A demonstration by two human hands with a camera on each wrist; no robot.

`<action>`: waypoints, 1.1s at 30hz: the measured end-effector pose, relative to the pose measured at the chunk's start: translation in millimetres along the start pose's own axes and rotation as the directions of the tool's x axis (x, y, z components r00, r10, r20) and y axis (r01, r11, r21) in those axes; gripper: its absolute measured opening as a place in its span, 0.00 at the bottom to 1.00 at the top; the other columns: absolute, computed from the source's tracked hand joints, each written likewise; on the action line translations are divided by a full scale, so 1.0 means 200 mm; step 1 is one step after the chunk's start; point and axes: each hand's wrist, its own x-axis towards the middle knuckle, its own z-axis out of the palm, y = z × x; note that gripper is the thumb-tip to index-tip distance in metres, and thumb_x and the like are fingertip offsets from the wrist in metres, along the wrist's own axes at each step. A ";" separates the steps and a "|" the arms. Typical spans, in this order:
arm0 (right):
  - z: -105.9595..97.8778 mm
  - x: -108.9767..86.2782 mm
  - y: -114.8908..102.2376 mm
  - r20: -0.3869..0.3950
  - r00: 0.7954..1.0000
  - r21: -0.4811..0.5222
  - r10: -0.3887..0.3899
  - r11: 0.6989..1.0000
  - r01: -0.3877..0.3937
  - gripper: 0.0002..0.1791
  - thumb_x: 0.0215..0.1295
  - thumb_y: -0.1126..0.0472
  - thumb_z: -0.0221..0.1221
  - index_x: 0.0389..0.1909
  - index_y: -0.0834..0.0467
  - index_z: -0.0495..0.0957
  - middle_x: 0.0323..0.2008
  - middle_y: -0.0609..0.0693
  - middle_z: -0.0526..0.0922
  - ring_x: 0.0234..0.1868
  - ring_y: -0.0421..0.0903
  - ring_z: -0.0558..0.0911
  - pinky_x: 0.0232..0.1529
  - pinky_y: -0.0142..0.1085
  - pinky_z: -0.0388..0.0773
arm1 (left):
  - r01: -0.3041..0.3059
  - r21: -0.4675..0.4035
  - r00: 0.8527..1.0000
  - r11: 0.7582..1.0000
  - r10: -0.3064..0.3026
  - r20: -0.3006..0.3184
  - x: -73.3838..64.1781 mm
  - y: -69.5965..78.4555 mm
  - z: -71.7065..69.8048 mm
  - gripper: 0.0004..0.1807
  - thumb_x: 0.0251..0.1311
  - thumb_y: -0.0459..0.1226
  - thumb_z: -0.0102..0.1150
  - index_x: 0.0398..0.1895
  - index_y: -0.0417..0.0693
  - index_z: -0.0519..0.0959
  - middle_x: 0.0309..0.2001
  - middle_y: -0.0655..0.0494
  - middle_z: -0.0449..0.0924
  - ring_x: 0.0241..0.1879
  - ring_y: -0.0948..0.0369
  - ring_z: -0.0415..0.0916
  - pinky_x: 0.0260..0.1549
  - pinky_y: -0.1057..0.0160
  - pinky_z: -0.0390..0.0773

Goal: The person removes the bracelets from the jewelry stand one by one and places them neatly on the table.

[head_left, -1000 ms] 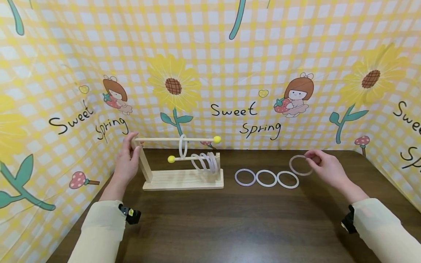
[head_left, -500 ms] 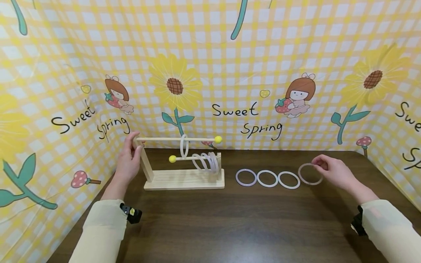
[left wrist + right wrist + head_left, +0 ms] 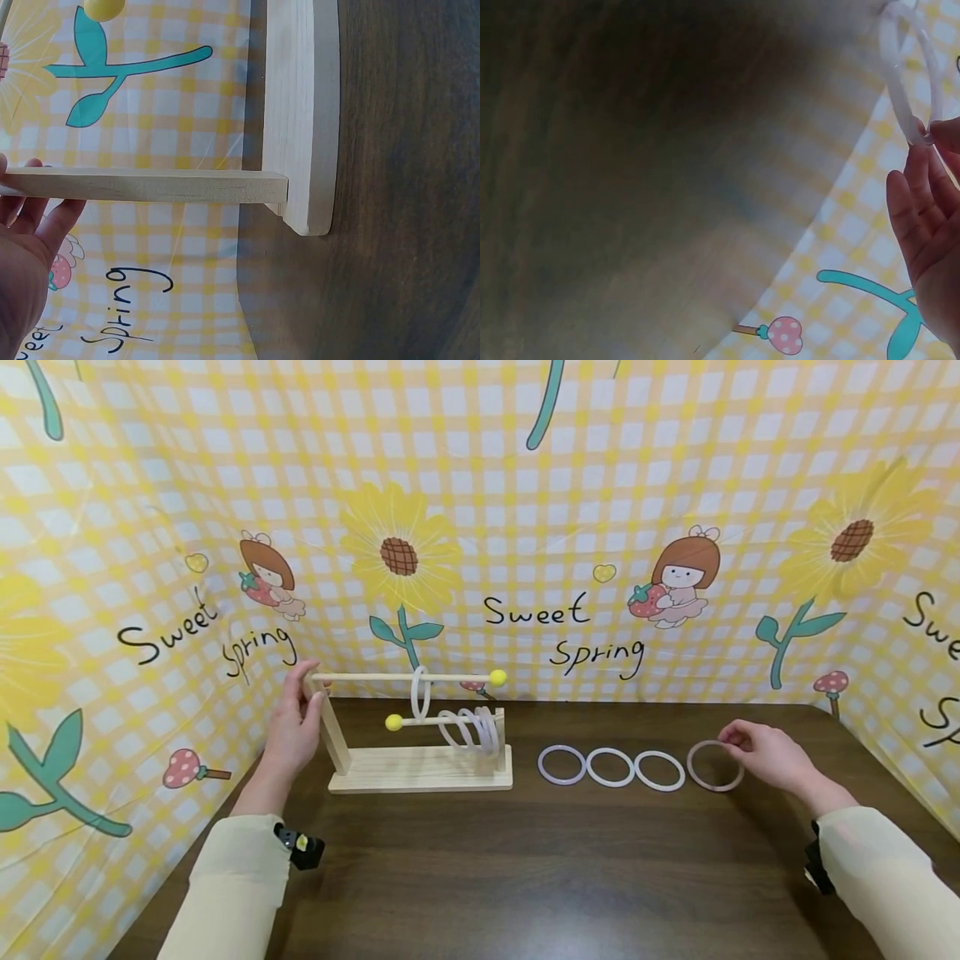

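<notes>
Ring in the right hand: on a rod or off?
Off: the right hand pinches the pinkish ring beside the row of three rings, well away from the wooden stand and its rods.

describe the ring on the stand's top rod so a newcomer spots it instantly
On the brown table, find the wooden stand. Follow its upper rod to the whitish ring, hanging alone, whereas neighbouring rings cluster on the lower rod.

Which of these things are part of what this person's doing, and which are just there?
Seemingly part of the job:
stand, gripped by the left hand
held ring, pinched by the right hand
three flat rings
hung rings on the stand

Just there:
table
patterned cloth
wrist cameras
</notes>
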 end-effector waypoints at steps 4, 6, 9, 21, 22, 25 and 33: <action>0.02 0.02 0.02 0.036 0.999 -0.008 0.000 1.000 0.000 0.04 0.62 0.68 0.60 0.37 0.64 0.78 0.31 0.51 0.81 0.32 0.49 0.79 0.29 0.43 0.72 | -0.010 -0.007 1.000 1.000 0.010 -0.006 0.00 0.00 0.00 0.25 0.73 0.29 0.42 0.70 0.51 0.59 0.54 0.35 0.75 0.50 0.46 0.73 0.39 0.75 0.66; 0.03 0.03 0.03 0.051 0.999 -0.006 -0.001 1.000 0.002 0.04 0.61 0.68 0.61 0.37 0.63 0.78 0.30 0.51 0.81 0.31 0.48 0.78 0.29 0.42 0.71 | -0.014 -0.009 1.000 1.000 0.014 -0.008 0.00 0.00 0.00 0.24 0.73 0.29 0.42 0.70 0.51 0.59 0.54 0.35 0.75 0.50 0.46 0.73 0.39 0.76 0.66; 0.04 0.04 0.04 0.067 0.998 -0.005 0.000 1.000 0.000 0.04 0.61 0.68 0.61 0.36 0.63 0.77 0.29 0.50 0.81 0.29 0.47 0.77 0.28 0.42 0.71 | -0.019 -0.007 1.000 1.000 0.019 -0.008 0.00 0.00 0.00 0.24 0.73 0.29 0.42 0.70 0.50 0.59 0.53 0.35 0.76 0.50 0.45 0.74 0.38 0.76 0.66; 0.06 0.06 0.08 0.129 0.992 0.002 -0.014 1.000 0.014 0.03 0.59 0.70 0.61 0.32 0.61 0.77 0.27 0.48 0.77 0.28 0.45 0.74 0.30 0.42 0.70 | -0.016 -0.012 1.000 1.000 0.016 -0.006 0.01 0.00 0.00 0.25 0.73 0.29 0.42 0.70 0.53 0.59 0.54 0.36 0.75 0.50 0.46 0.73 0.38 0.74 0.66; 0.06 0.06 0.08 0.134 0.991 -0.002 -0.017 1.000 0.017 0.03 0.59 0.70 0.61 0.32 0.61 0.77 0.27 0.48 0.77 0.28 0.45 0.74 0.30 0.42 0.70 | -0.019 -0.012 1.000 1.000 0.019 -0.008 0.00 0.00 0.00 0.25 0.73 0.29 0.42 0.70 0.52 0.59 0.54 0.36 0.75 0.50 0.46 0.73 0.38 0.74 0.66; 0.07 0.05 0.08 0.153 0.988 -0.016 -0.019 1.000 0.022 0.03 0.59 0.70 0.61 0.32 0.61 0.77 0.27 0.48 0.76 0.29 0.45 0.73 0.31 0.43 0.70 | -0.020 -0.008 1.000 1.000 0.020 -0.010 0.00 0.00 0.00 0.25 0.73 0.29 0.42 0.70 0.52 0.59 0.53 0.36 0.76 0.49 0.46 0.73 0.38 0.74 0.66; 0.07 0.05 0.08 0.152 0.988 -0.026 -0.031 0.999 0.036 0.04 0.58 0.71 0.62 0.32 0.61 0.77 0.28 0.47 0.77 0.30 0.46 0.74 0.31 0.43 0.70 | -0.002 -0.011 1.000 1.000 0.002 -0.001 0.00 0.01 0.00 0.25 0.73 0.29 0.42 0.70 0.53 0.58 0.54 0.36 0.75 0.50 0.46 0.73 0.38 0.73 0.66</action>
